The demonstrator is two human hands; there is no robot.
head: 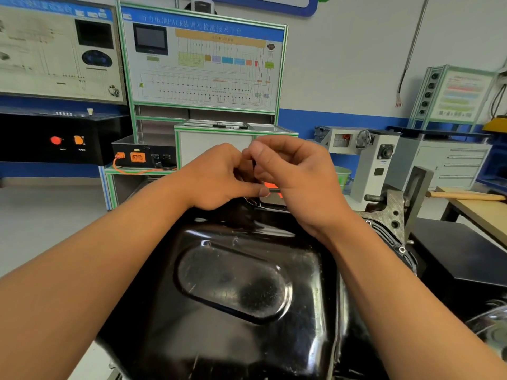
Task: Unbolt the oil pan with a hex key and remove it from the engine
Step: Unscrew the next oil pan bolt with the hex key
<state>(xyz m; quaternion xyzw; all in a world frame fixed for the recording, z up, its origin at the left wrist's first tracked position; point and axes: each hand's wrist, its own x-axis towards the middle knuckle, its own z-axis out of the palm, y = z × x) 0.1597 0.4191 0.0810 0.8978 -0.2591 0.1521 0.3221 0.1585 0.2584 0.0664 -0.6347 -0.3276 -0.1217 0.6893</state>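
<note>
- A black console (pixel 55 138) is sitting at the far left, showing a red button (pixel 55 140) and an orange button (pixel 78 139); the small labels under them are too blurred to read.
- A green-framed training board (pixel 203 61) is standing behind it, carrying a blue header with white Chinese characters in which "PACK" is the only part you can make out; the rest is blurring together.
- A black box (pixel 144 156) with orange connectors is sitting below the board, with an orange cable looping off it.
- Your left hand (pixel 216 178) is curling closed, its thumb and fingers pinching the hex key (pixel 274 190) at the far edge of the oil pan (pixel 233 283).
- The oil pan, glossy black with an oval recess, is lying directly beneath your forearms and sitting on the engine (pixel 384 218), filling the lower middle of the view.
- Your right hand (pixel 295 176) is closing against the left one, fingertips meeting it on the same thin dark tool; how much of the key it is gripping is hidden.
- A grey machine with a handwheel (pixel 363 138) is standing to the right, and a wooden handle (pixel 466 196) is lying on a bench at the far right.
</note>
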